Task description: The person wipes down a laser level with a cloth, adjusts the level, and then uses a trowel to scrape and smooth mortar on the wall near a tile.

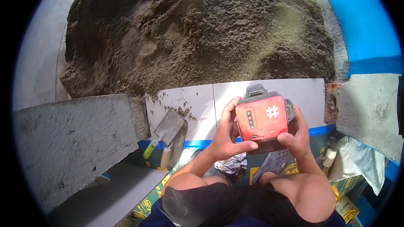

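Observation:
A red and black laser level (261, 118) is held up between my two hands, over the near edge of white tiles (308, 101). My left hand (227, 136) wraps its left side, thumb along the lower edge. My right hand (298, 136) grips the opposite side, its thumb on the lower right corner. Left of my hands, a trowel (170, 127) with a yellow-green handle lies on the tiles, its blade smeared grey. Beside it is a second tool with a pale handle (165, 157). Crumbs of mortar dot the tiles nearby.
Beyond the tiles spreads a large heap of damp brown sand or mortar (189, 38). Grey rendered walls (80, 138) flank the opening, with broken brick (331, 101) at the right end. Blue sheeting (357, 21) covers the far right; a white sack (357, 159) lies lower right.

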The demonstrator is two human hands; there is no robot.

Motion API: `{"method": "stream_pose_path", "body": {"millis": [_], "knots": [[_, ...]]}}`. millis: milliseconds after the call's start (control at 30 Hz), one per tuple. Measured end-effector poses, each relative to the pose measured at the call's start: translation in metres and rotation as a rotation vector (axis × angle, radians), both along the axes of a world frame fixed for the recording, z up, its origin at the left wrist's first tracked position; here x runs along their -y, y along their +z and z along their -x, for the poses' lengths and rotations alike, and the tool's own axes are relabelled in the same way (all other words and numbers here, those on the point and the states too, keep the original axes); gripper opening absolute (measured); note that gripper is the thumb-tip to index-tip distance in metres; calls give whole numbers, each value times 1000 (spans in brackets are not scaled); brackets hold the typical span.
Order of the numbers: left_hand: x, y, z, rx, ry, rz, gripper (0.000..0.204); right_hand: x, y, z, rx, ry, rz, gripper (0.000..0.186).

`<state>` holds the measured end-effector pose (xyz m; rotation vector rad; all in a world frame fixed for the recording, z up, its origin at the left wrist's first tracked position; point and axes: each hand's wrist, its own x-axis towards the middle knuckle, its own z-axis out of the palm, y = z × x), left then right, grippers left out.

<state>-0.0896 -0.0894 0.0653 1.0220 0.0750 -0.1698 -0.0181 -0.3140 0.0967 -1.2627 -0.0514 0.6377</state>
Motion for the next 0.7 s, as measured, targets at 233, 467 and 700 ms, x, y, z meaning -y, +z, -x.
{"method": "stream_pose_path", "body": {"millis": [233,467,700], "knots": [[-6,-12,3,-71,-78,-90,121,-1,-10,1,671,81,350,83],[6,-45,5,-195,38,194,116,-15,1,-1,1129,85,524,84],[9,-49,3,136,-30,444,66,-10,-7,2,1184,114,549,92]]}}
